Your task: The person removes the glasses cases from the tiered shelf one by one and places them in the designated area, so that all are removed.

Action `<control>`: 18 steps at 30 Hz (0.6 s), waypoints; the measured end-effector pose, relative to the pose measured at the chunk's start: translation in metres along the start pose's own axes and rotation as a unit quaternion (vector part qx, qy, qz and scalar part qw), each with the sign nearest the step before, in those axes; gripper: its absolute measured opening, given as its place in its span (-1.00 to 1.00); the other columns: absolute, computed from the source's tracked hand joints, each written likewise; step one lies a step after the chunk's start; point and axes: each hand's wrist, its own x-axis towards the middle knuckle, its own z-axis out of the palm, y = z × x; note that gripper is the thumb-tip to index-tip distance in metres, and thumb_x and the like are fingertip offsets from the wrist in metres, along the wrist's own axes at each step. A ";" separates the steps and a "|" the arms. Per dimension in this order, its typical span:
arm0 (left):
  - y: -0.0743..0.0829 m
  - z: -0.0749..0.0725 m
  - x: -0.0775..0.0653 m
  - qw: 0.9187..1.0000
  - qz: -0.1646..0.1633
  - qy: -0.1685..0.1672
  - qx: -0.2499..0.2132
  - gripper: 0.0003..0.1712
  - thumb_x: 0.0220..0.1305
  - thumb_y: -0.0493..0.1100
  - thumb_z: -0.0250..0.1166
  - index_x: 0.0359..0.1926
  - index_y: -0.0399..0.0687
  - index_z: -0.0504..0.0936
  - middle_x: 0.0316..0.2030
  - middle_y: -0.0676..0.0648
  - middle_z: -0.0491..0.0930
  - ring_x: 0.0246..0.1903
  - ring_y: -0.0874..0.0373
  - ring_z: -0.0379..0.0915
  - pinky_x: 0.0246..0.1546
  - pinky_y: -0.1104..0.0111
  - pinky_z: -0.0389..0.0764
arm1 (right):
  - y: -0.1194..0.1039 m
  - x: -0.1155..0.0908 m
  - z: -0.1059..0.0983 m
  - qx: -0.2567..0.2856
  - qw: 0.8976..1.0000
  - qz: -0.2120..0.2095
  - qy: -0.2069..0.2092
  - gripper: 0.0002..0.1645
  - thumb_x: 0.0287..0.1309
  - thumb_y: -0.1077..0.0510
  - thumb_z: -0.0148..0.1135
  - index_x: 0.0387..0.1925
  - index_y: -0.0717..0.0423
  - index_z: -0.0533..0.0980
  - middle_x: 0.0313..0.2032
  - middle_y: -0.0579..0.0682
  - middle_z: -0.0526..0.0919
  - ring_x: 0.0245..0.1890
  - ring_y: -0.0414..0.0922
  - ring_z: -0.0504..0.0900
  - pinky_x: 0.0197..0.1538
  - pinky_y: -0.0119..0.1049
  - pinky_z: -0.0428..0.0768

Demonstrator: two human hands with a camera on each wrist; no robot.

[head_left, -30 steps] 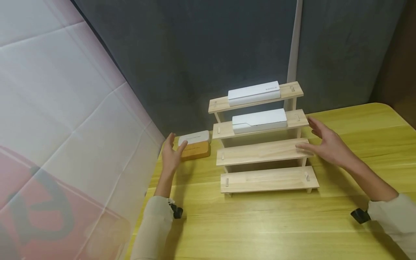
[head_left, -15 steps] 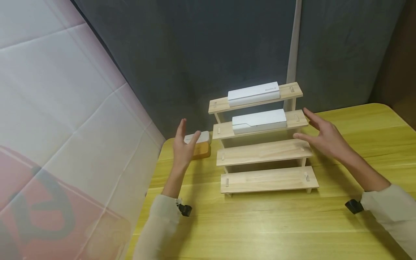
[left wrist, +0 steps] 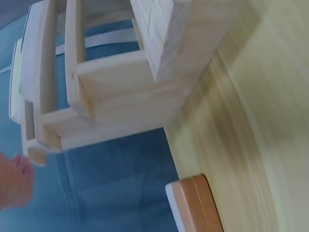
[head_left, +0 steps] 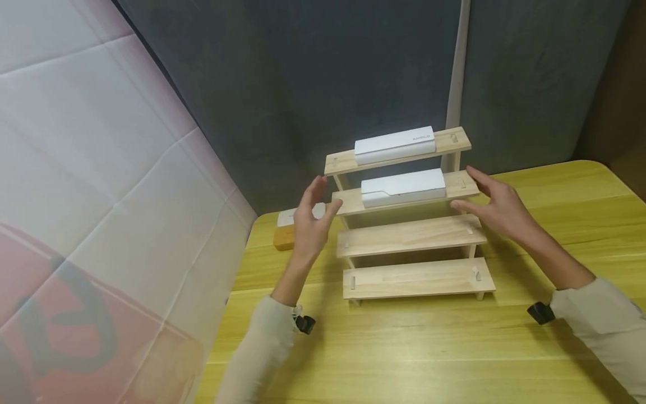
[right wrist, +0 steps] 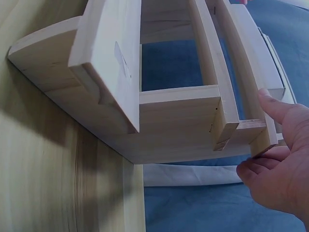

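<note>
A tiered light-wood display shelf point(head_left: 411, 237) stands on the table, with several stepped boards. One white oblong case point(head_left: 393, 145) lies on the top board and another white flap-lidded case point(head_left: 402, 188) on the board below. My right hand point(head_left: 504, 210) holds the right end of that second board. Its thumb lies at the front edge, and its fingers point(right wrist: 248, 174) curl behind the end. At the opposite end of the same board is my left hand point(head_left: 310, 227), fingers and thumb spread apart, its thumb overlapping the board's end in the head view.
Left of the shelf, partly behind my left hand, lie a white case point(head_left: 286, 217) and an orange-brown case point(head_left: 284, 238). A dark curtain point(head_left: 303, 84) hangs behind the yellow wood-grain table point(head_left: 404, 348). A pale panel point(head_left: 151, 168) borders the left side.
My left hand has moved right, from beside the two loose cases to the shelf's left end. My right hand has shifted slightly left along the second board. Shelf and cases stay put.
</note>
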 end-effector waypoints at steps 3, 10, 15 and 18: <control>0.002 0.008 0.001 1.000 0.000 -0.024 0.010 -0.24 0.45 -0.10 0.45 0.54 -0.21 0.39 0.43 -0.08 0.51 0.44 0.07 0.39 0.50 0.22 0.36 | 0.000 0.002 0.000 0.001 1.000 0.000 0.004 0.18 0.35 0.01 0.50 0.69 0.21 -0.02 0.64 0.29 0.02 0.55 0.41 0.13 0.49 0.34 0.27; 0.008 0.023 0.005 0.993 -0.048 -0.101 0.026 -0.12 0.40 0.02 0.49 0.58 -0.15 0.34 0.49 -0.08 0.43 0.48 0.09 0.35 0.48 0.34 0.36 | -0.001 0.004 0.003 0.001 1.000 0.001 0.016 0.18 0.30 0.01 0.54 0.67 0.24 0.03 0.62 0.33 0.08 0.54 0.41 0.17 0.47 0.35 0.30; 0.013 0.030 0.009 0.989 -0.057 -0.124 0.062 -0.04 0.40 0.08 0.48 0.63 -0.14 0.25 0.55 -0.09 0.35 0.50 0.05 0.31 0.48 0.30 0.37 | -0.001 0.006 0.004 0.013 1.000 0.005 0.020 0.18 0.29 0.01 0.55 0.68 0.22 0.05 0.60 0.35 0.13 0.54 0.41 0.18 0.48 0.34 0.29; 0.014 0.034 0.012 0.986 -0.062 -0.130 0.083 0.00 0.40 0.12 0.47 0.65 -0.11 0.21 0.55 -0.12 0.33 0.50 0.01 0.31 0.48 0.24 0.39 | -0.001 0.007 0.004 0.024 0.999 0.009 0.021 0.16 0.29 0.03 0.55 0.68 0.20 0.07 0.60 0.34 0.14 0.54 0.40 0.18 0.49 0.32 0.30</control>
